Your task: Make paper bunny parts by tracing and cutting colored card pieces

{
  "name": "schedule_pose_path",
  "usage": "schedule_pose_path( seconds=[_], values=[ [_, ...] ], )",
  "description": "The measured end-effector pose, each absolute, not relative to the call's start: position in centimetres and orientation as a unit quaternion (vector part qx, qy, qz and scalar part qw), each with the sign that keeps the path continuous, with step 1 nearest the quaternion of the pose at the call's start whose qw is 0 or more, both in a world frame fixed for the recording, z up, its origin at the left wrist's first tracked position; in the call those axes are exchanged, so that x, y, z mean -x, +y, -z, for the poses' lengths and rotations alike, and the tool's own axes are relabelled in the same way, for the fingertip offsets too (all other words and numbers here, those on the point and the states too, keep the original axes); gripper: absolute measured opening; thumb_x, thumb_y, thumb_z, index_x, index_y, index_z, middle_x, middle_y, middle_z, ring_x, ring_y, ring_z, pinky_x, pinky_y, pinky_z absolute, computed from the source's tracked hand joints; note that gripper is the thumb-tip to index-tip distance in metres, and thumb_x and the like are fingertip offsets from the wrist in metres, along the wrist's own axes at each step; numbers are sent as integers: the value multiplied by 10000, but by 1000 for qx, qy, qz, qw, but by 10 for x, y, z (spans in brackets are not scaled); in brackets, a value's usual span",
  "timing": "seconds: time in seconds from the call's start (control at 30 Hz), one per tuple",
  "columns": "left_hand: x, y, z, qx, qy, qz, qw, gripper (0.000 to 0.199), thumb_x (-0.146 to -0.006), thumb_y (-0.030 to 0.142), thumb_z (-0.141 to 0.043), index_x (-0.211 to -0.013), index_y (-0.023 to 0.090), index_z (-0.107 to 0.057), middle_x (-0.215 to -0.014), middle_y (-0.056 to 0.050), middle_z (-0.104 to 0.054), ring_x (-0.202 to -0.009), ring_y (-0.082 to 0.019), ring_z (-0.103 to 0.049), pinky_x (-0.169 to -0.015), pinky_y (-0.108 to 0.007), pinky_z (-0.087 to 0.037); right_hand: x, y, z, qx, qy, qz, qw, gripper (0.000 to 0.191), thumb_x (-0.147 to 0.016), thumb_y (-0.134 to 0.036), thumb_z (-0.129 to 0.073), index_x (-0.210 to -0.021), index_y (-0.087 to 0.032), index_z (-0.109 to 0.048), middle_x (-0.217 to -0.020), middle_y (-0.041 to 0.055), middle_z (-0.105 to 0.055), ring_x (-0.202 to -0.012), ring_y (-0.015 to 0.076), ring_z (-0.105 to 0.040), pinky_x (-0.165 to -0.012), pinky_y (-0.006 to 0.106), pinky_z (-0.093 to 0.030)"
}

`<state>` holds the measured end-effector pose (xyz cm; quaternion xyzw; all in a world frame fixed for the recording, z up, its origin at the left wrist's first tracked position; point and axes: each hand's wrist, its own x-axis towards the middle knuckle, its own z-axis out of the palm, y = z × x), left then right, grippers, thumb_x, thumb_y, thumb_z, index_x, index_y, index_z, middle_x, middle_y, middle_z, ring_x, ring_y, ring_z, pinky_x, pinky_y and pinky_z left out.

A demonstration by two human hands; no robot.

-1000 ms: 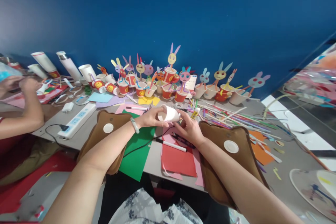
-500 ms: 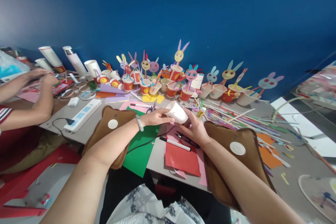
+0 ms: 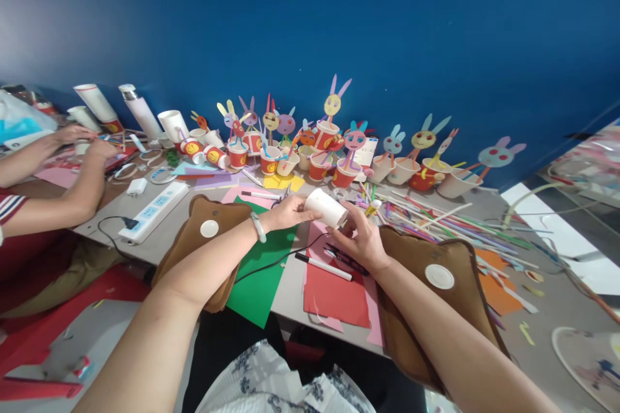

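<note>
While gripping a white paper cup point(image 3: 323, 208) between both hands, holds it tipped on its side, raised above the bench point(image 3: 289, 297). With the left hand point(image 3: 287, 211), pinches one end between thumb and fingers; with the right hand point(image 3: 361, 237), cups the opposite end in bent, parted fingers. Cannot make out every fingertip behind the cup. Wears a pale bangle point(image 3: 258, 227) on the left wrist.

Just below the hands, on the near side, has a black-capped white marker point(image 3: 323, 267) and red paper point(image 3: 334, 300), with pink paper point(image 3: 375, 329) partly showing beneath. Under the left wrist and forearm, has green paper point(image 3: 264, 271). Beneath the forearms, has one brown cushion point(image 3: 191, 248) to the left and another brown cushion point(image 3: 411, 251) to the right.

Just beyond the right hand, has a yellow tube point(image 3: 372, 208); further right, a loose heap of coloured sticks point(image 3: 436, 216). Beyond both hands, faces a row of paper cups with rabbit-faced cut-outs point(image 3: 345, 174), set before a blue wall point(image 3: 290, 19). Well to the left of the left hand, has a power strip point(image 3: 154, 211) and, farther off, a co-worker's hands point(image 3: 99, 148).
</note>
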<state>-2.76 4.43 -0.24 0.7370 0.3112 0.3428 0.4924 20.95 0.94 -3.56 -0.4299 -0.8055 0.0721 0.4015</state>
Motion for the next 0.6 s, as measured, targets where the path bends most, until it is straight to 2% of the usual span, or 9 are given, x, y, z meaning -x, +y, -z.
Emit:
schedule_pose_path(
  seconds=[0.13,0.27,0.43,0.5,0.6],
  values=[
    [27,44,3,-732,353,-306,495,619,-773,719,-653,-850,106,-674,-765,-49,-656,-727,-156,-581,-682,-264,-457,-210,11,37,436,-799,-74,407,583,-895,-471,-643,-1386,-208,-469,-861,51,-693,-643,183,-649,-595,299,-522],
    [27,44,2,-718,362,-314,504,666,-749,772,-625,-849,114,-660,-773,-39,-637,-739,-152,-556,-675,-259,-438,-210,11,38,435,-799,-80,408,577,-881,-463,-664,-1369,-216,-479,-854,35,-698,-612,170,-639,-585,293,-520],
    [27,45,7,-692,386,-339,507,644,-766,767,-606,-733,124,-629,-677,3,-551,-674,-118,-485,-625,-249,-382,-209,11,40,443,-796,-90,403,570,-861,-440,-683,-1349,-217,-491,-842,20,-712,-589,163,-638,-560,279,-515],
    [27,46,9,-665,395,-353,526,640,-755,761,-623,-701,124,-622,-663,5,-546,-657,-112,-484,-610,-247,-379,-209,11,40,442,-797,-95,400,573,-850,-448,-694,-1336,-213,-500,-852,30,-720,-612,172,-652,-559,279,-514],
    [26,48,10,-602,388,-360,598,626,-709,738,-692,-765,115,-663,-713,-19,-604,-676,-129,-543,-609,-248,-420,-209,10,41,440,-798,-103,399,570,-843,-467,-703,-1317,-210,-517,-853,40,-722,-630,179,-660,-564,281,-513]
  ],
)
